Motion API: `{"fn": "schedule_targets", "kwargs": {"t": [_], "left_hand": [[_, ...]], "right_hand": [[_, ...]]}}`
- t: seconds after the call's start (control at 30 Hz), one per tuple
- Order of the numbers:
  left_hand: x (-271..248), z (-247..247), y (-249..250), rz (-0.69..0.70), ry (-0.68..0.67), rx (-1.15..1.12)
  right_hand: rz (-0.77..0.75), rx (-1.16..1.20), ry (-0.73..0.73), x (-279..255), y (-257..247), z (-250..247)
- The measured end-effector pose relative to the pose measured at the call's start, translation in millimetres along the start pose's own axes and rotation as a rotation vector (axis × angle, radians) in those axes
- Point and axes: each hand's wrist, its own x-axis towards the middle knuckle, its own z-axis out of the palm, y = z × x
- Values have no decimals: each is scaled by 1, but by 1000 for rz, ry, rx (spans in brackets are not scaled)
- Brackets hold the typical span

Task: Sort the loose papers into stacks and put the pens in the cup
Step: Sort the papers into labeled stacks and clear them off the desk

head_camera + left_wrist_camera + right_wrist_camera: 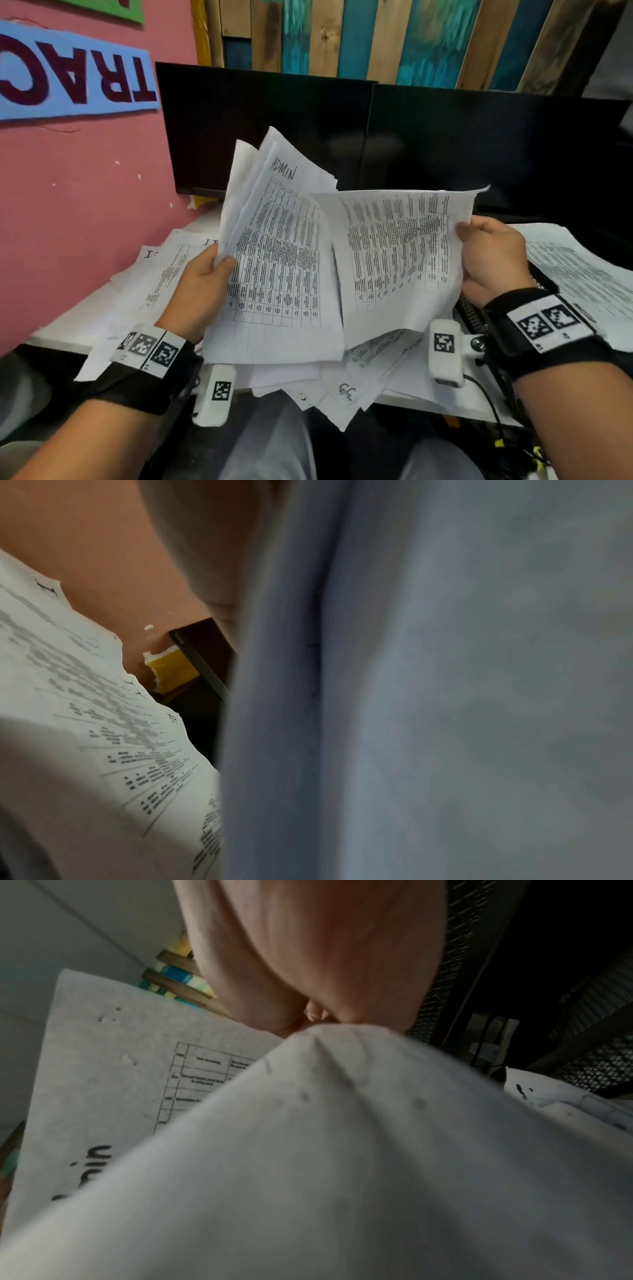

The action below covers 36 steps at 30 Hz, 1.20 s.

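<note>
My left hand [205,274] is raised above the desk [61,329], thumb pinching a fanned sheaf of printed sheets [274,246]; my right hand [493,260] pinches one sheet's [400,253] edge beside it.

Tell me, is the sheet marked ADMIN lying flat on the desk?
No, the left hand holds the sheet marked ADMIN up off the desk, atop a bundle of papers.

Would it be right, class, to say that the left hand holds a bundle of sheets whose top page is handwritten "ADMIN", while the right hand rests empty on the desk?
Not quite. The right hand is not empty or resting: its grip pinches the edge of a single printed sheet held up in the air, as the head view shows. The left hand does hold the bundle of sheets marked "ADMIN".
</note>
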Motion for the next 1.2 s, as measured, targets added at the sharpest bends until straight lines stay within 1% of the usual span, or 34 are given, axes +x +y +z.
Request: {"fn": "schedule_targets", "kwargs": {"t": [0.1,0.3,0.43,0.53,0.57,0.63,0.67,0.7,0.77,0.8,0.83,0.87,0.9,0.97,1.03,1.13,1.2], "left_hand": [[5,-4,-2,-2,20,-5],[2,-1,4,20,-5,-40],[-10,13,16,-17,-73,-152],[-19,26,24,-25,-133,-208],[-23,30,26,-9,-165,-214],[-31,36,32,30,-213,-114],[-35,36,37,36,-217,-81],[-34,36,37,51,-229,-91],[-29,39,32,155,-290,-182],[-27,39,29,185,-317,-203],[-22,39,26,212,-321,-166],[-19,39,24,239,-296,-106],[-15,41,23,261,-240,-55],[-10,45,26,295,-150,-59],[-7,46,36,320,-91,-76],[1,49,43,312,-55,-120],[4,52,44,280,-68,-149]], "right_hand": [[28,11,3,-1,-3,-3],[74,49,-4,0,5,0],[104,-21,-64,-6,27,21],[144,-80,-157,-14,47,40],[168,-71,-189,-16,53,46],[184,-39,-220,-23,60,55],[195,-22,-223,-26,62,58],[211,-8,-221,-28,62,59],[229,28,-222,-27,63,58],[218,31,-213,-27,60,56],[193,22,-200,-27,56,55],[155,13,-184,-26,52,54],[108,5,-180,-28,45,53],[-22,6,-180,-34,31,54],[-174,-8,-188,-38,20,54],[-351,-41,-130,-44,15,54],[-421,-27,-97,-51,15,56]]}}
